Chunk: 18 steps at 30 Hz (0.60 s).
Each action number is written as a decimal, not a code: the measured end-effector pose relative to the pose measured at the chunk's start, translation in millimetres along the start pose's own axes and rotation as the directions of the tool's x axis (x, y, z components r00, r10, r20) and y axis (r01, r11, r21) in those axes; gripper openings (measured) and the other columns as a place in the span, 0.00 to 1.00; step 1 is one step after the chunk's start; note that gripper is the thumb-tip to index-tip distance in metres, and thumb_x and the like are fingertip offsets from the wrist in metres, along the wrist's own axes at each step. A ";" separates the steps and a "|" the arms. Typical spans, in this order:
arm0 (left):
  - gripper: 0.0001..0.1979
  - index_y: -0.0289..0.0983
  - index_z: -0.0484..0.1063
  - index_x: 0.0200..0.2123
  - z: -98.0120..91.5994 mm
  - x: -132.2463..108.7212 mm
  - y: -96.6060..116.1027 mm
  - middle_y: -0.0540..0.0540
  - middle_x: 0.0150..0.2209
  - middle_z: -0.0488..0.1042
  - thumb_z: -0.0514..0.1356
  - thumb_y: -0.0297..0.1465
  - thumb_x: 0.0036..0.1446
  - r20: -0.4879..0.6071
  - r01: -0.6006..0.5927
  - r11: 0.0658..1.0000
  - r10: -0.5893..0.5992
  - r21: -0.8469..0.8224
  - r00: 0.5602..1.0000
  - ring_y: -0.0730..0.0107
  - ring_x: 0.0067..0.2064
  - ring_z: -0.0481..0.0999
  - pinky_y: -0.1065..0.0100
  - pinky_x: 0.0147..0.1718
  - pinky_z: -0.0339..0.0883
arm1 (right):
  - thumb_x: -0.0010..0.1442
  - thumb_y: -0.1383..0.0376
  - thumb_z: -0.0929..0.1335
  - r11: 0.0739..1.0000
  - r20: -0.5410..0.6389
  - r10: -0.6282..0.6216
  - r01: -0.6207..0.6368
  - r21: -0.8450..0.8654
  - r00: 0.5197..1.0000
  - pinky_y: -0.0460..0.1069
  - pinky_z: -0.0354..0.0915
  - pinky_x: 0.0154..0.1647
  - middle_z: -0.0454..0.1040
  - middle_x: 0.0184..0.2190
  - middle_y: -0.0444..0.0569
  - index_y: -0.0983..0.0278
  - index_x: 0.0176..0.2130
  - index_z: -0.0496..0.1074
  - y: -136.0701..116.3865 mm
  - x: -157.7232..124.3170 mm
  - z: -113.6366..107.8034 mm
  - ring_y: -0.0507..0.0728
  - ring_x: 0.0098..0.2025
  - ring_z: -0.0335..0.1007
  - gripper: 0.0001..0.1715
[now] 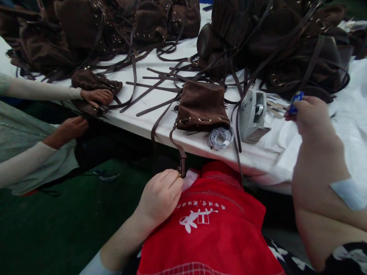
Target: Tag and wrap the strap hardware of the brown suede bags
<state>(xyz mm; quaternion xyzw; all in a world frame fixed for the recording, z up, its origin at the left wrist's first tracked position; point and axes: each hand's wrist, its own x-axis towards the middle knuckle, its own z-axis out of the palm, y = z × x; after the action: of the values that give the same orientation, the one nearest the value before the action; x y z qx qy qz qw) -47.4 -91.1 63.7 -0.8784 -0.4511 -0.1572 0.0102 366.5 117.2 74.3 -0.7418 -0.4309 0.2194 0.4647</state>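
My left hand (161, 196) is closed on the buckle end of a dark brown strap (181, 151), just off the table's front edge. The strap runs up to a brown drawstring bag (202, 105) with gold eyelets, lying on the white-covered table. A scrap of whitish material (190, 178) shows beside my fingers. Out to the right, my right hand (311, 110) pinches a small blue packet-like item with white marks (296, 101) above the table. A roll of clear-and-grey tape or film (220, 138) touches the bag's front right corner.
A grey-white dispenser-like box (252, 116) stands right of the bag, near white sheets (279, 131). Brown bags are piled at back left (77, 30) and back right (272, 42), with loose straps between. At left, a co-worker's hands (97, 98) handle another brown bag (86, 80).
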 end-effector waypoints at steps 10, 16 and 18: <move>0.07 0.36 0.71 0.28 -3.5 10.6 -6.8 0.45 0.30 0.71 0.59 0.22 0.57 0.038 -0.094 0.993 0.091 0.074 0.995 0.63 0.34 0.71 0.63 0.36 0.69 | 0.62 0.59 0.67 0.877 0.782 -0.193 -0.253 0.408 0.593 0.47 0.61 0.31 0.71 0.30 0.44 0.63 0.42 0.70 -31.1 -205.5 65.3 0.50 0.28 0.64 0.12; 0.07 0.36 0.70 0.27 -3.1 9.3 -5.7 0.44 0.30 0.71 0.59 0.23 0.58 0.080 -0.153 0.983 0.145 0.106 0.986 0.61 0.34 0.71 0.62 0.36 0.69 | 0.63 0.43 0.60 0.906 0.897 -0.113 -0.327 0.270 0.427 0.47 0.50 0.25 0.58 0.18 0.40 0.65 0.27 0.68 -33.1 -240.4 89.1 0.49 0.22 0.51 0.31; 0.08 0.37 0.70 0.27 -2.5 8.5 -4.7 0.44 0.29 0.71 0.59 0.24 0.58 0.088 -0.159 0.980 0.149 0.120 0.985 0.61 0.34 0.71 0.61 0.35 0.69 | 0.64 0.41 0.57 0.915 0.897 -0.090 -0.320 0.246 0.432 0.48 0.49 0.24 0.56 0.16 0.40 0.64 0.21 0.63 -34.4 -244.3 92.0 0.49 0.21 0.49 0.35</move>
<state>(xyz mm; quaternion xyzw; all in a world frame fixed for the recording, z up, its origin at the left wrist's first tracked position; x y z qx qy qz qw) -47.2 -82.0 67.9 -0.9137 -0.3911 -0.0924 0.0603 154.7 -36.0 42.7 -0.4350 -0.5061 0.6884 0.2840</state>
